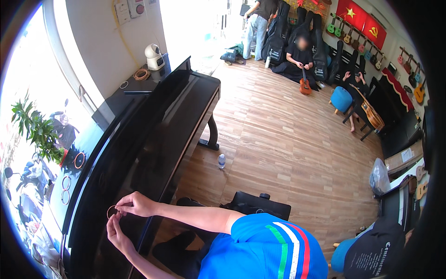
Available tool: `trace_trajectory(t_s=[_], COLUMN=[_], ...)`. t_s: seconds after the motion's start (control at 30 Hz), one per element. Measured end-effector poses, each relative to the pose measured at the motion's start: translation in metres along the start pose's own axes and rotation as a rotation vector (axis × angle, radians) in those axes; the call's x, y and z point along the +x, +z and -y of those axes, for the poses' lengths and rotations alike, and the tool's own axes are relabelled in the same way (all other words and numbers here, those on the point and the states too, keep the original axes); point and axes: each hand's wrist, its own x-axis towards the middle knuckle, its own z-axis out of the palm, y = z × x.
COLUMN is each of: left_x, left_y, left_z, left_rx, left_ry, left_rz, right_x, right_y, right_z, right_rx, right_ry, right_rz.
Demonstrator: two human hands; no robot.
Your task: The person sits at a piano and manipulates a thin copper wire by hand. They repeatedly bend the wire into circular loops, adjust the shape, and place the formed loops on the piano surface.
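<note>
My right hand [137, 204] and my left hand [118, 235] meet over the lower left part of a black piano [162, 135], both with fingers pinched on a thin copper-coloured ring [108, 210]. The right hand grips it from above and the left from below; their fingertips partly hide it. On the ledge to the left lie a dark ring with an orange rim [79, 160] and some thin loops [66, 190]. A coil of copper-coloured wire [141, 75] sits at the piano's far end, beside a white camera device [154, 57].
A black bench [262, 204] stands by me, a water bottle [221, 161] on the floor. Across the room are a standing person [260, 28] and two seated people [299, 56], [357, 88] with instruments, guitar bags and a blue stool [340, 100]. A dark shirt [376, 246] shows at lower right.
</note>
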Motion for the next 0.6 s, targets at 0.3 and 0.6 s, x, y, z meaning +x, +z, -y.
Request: trace_trajectory(t_s=[0.3,0.6], left_x=[-0.001,-0.001], left_y=[0.002,0.011], left_z=[-0.001,0.000], left_rx=[0.070,0.123], left_ry=[-0.001,0.057], left_rz=[0.013,-0.015], right_x=[0.003,0.001], right_y=[-0.004,-0.004], right_z=[-0.003,0.000], right_rx=[0.020,0.040], right_ry=[-0.001,0.020], right_rz=[0.024,0.036])
